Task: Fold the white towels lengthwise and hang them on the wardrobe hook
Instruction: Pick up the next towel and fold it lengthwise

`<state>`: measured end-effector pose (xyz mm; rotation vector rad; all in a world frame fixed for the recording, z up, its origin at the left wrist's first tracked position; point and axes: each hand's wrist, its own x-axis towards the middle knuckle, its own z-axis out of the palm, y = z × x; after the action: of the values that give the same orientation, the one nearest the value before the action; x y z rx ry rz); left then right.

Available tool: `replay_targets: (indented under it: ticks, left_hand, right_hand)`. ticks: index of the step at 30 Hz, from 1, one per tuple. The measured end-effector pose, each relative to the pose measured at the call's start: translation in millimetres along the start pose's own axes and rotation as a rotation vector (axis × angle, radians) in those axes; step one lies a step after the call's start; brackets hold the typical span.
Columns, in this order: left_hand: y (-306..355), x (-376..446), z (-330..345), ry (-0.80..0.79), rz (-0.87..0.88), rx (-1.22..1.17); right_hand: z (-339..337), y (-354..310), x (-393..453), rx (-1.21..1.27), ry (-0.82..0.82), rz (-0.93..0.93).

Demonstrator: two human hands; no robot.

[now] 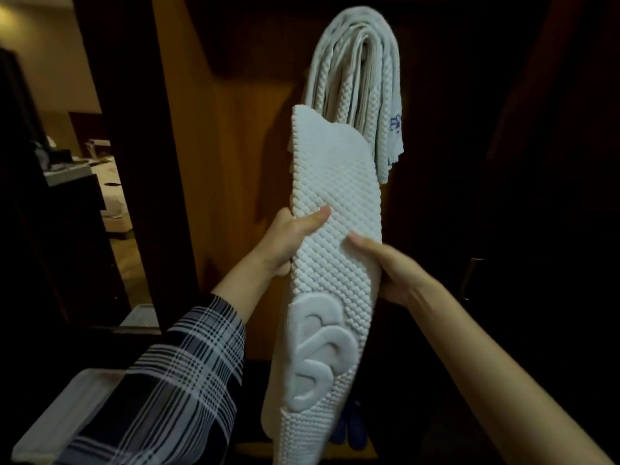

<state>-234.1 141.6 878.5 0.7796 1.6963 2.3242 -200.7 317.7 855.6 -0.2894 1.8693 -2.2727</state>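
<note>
Gripping the folded white waffle-textured towel (pixel 335 209), left hand (pixel 290 239) and right hand (pixel 392 266) clamp opposite edges; lift toward the hung towels (pixel 355 62) at 12 o'clock, keeping the fold aligned.

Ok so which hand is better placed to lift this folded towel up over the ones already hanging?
Probably the left hand: it grips the folded towel higher up, nearer the hanging towels. The right hand holds lower and could steady the long tail.

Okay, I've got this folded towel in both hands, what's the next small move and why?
Probably lift the towel up and over the hung towels. Both the left hand and right hand grip it mid-length, it is already folded narrow, and its top end reaches only partway up that stack.
</note>
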Motion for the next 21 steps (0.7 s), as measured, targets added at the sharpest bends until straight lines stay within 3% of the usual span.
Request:
replay_targets:
  ticks: [4, 8, 13, 18, 21]
  left_hand:
    - [29.5, 17.7, -4.3, 0.168, -0.098, -0.101]
    - [50.2, 22.5, -11.9, 0.226, -0.227, -0.114]
    - [36.8, 6.1, -20.8, -0.027, -0.212, -0.145]
    - [16.1, -21.5, -21.3, -0.238, -0.294, -0.277]
    - [7.9, -29.4, -19.8, -0.273, -0.249, -0.186]
  right_hand:
    - [4.3, 29.1, -15.2, -0.063, 0.059, -0.029]
    - [21.9, 17.1, -18.2, -0.055, 0.156, -0.179]
    - [33.7, -14.0, -12.8, -0.007, 0.273, -0.301]
    - [32.6, -33.9, -4.3, 0.052, 0.352, -0.264]
    - [29.6, -41.9, 1.6, 0.042, 0.384, -0.234]
